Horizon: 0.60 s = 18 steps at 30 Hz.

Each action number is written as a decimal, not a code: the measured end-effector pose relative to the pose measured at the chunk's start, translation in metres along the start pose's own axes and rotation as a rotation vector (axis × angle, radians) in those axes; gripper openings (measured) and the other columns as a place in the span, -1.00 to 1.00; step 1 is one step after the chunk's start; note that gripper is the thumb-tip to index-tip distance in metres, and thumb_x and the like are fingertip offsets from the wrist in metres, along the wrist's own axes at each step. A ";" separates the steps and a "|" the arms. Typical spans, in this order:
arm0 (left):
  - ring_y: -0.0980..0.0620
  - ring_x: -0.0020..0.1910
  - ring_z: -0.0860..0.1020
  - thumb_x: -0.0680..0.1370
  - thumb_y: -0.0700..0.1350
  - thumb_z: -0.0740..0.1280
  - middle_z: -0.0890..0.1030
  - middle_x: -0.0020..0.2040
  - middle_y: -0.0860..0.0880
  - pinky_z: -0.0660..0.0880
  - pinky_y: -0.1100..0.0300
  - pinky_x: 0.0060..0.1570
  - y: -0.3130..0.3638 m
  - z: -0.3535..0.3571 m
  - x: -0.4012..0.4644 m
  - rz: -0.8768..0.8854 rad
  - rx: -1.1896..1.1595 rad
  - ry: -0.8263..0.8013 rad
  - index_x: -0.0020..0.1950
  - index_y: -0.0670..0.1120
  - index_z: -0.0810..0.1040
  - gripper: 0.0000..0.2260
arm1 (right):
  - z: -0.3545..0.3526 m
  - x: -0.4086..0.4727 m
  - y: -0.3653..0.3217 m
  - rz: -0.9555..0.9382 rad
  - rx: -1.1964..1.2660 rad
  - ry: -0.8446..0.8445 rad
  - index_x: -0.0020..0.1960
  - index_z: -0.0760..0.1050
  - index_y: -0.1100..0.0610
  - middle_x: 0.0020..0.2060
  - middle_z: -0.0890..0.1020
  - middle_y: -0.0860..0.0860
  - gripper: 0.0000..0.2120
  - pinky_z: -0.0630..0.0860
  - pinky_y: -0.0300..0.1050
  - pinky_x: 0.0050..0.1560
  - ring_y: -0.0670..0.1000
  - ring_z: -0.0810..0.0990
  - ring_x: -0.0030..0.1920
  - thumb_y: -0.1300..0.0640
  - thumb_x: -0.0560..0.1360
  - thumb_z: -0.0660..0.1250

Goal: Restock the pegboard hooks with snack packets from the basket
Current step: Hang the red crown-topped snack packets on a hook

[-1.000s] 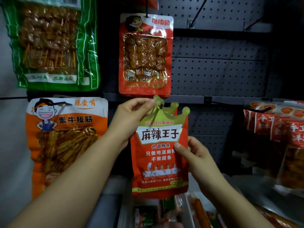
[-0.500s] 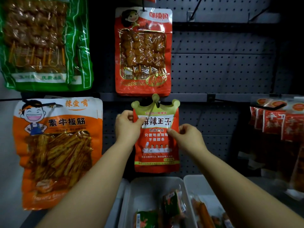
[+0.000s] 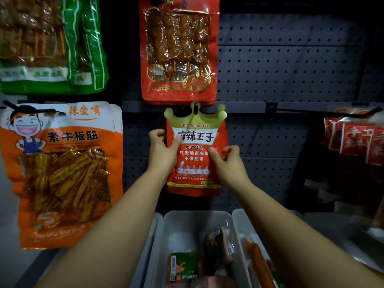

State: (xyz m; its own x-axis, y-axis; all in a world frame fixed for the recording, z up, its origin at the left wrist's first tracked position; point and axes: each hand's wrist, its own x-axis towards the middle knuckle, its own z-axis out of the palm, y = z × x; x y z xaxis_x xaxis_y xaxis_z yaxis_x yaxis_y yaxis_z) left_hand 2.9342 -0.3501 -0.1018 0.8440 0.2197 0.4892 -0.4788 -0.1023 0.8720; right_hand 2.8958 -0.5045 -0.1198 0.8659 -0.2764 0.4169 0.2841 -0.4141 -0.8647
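Hanging on a black pegboard hook at centre: a red snack packet with a yellow-green crown-shaped top, white label panel and Chinese lettering, the hook's rod passing through the hole in the crown. Gripped on both side edges: left hand pinching the packet's left edge, thumb laid across the front near the label, fingers curled behind; right hand pinching the right edge lower down, thumb on the front, fingers folded round the border. Behind, a dark grey perforated pegboard. Directly above, nearly touching the crown, a red packet of skewered snacks with a clear window. Upper left, a green packet of brown skewers. Left of the hands, a large orange packet showing a laughing cartoon figure and strips of brown snack. Far right, a row of red packets on another black hook. Below, between the forearms, a pale plastic basket holding green-and-orange packets, with a second pale bin just beside it on the right containing orange sausage-like sticks.
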 end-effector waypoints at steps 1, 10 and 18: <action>0.21 -0.14 0.52 0.53 0.00 0.35 0.46 0.02 0.10 0.47 0.29 -0.26 -0.005 -0.003 -0.006 0.009 0.001 -0.052 0.29 -0.02 0.23 -0.57 | 0.001 -0.006 0.004 0.002 0.060 -0.040 0.24 0.23 0.08 0.02 0.52 -0.04 -0.59 0.52 -0.04 -0.04 0.06 0.58 0.03 -0.12 0.54 0.26; -0.05 0.25 0.49 0.51 -0.03 0.38 0.45 0.33 -0.10 0.47 -0.11 0.23 -0.034 -0.014 -0.042 -0.005 0.093 -0.210 0.45 -0.03 0.24 -0.43 | 0.008 -0.032 0.032 0.025 0.127 -0.126 0.46 0.18 0.10 0.35 0.45 0.11 -0.42 0.49 0.08 0.26 0.09 0.51 0.25 -0.05 0.54 0.28; 0.23 0.20 0.42 0.44 -0.14 0.45 0.35 0.26 0.06 0.34 0.47 0.08 -0.022 -0.019 -0.100 0.230 0.175 0.059 0.26 0.10 0.34 -0.53 | -0.034 -0.073 0.061 0.132 0.090 0.052 0.34 0.38 0.12 0.27 0.49 0.13 -0.55 0.47 -0.07 0.14 0.03 0.50 0.09 0.08 0.49 0.39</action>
State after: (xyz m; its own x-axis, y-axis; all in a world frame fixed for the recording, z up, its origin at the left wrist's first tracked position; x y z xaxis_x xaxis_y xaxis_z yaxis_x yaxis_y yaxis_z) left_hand 2.8562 -0.3511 -0.1704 0.7000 0.2267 0.6772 -0.6030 -0.3204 0.7306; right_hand 2.8363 -0.5391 -0.1932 0.8765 -0.3686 0.3097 0.2069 -0.2924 -0.9336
